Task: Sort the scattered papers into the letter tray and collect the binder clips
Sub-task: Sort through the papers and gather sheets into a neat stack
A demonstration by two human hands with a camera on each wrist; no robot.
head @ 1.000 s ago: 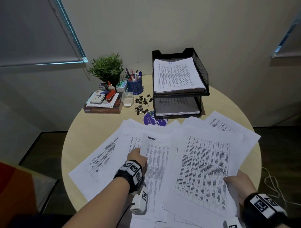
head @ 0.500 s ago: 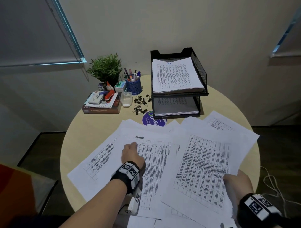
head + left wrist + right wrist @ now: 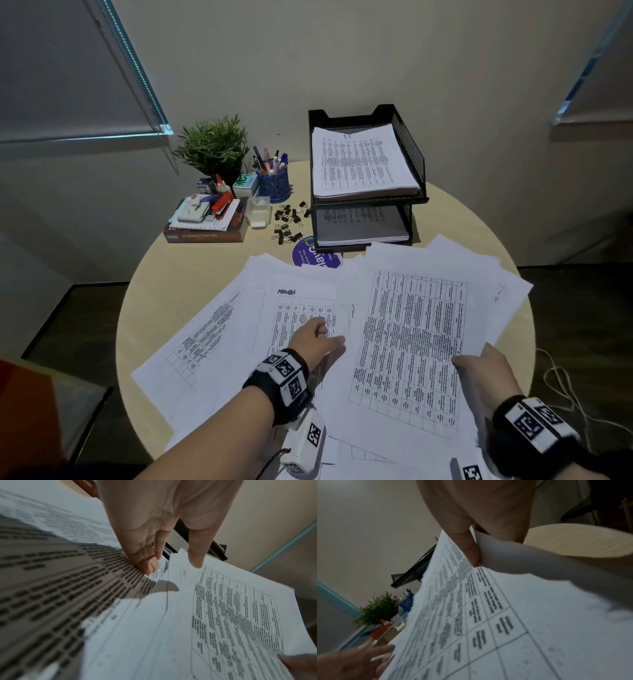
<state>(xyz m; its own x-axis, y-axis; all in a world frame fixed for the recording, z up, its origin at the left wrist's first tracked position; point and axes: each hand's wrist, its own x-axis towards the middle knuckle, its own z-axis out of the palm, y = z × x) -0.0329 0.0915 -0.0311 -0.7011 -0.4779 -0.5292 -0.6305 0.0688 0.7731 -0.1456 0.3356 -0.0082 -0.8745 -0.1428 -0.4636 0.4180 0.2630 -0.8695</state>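
**Figure: Two hands working a spread of papers in front of the letter tray**

The right hand [image 3: 479,370] pinches the near right edge of one printed sheet [image 3: 411,342], thumb on the printed face and fingers hidden beneath; the right wrist view shows that edge bowed upward, so the sheet appears partly raised off the pile. This grip at the margin probably serves to peel a single page free without dragging its neighbours.

The left hand [image 3: 315,342] lies with fingers [image 3: 147,563] straight, their tips on the page headed "ADMIN" [image 3: 294,318], holding nothing. Its thumb [image 3: 195,555] reaches toward the left margin of the raised sheet; contact cannot be confirmed. The hand seems placed to steady the lower pages.

The remaining scattered papers [image 3: 212,342] overlap one another on the round surface [image 3: 191,274], on the person's side of the letter tray [image 3: 407,154], the farthest corners just short of its base. Both tray tiers already hold stacks. The held sheet lies well apart from the tray, directly in front of it.

The binder clips [image 3: 287,222] sit loose just to the left of the tray's lower tier, with a clear container [image 3: 257,209] just beyond them, well away from either hand and not yet gathered.
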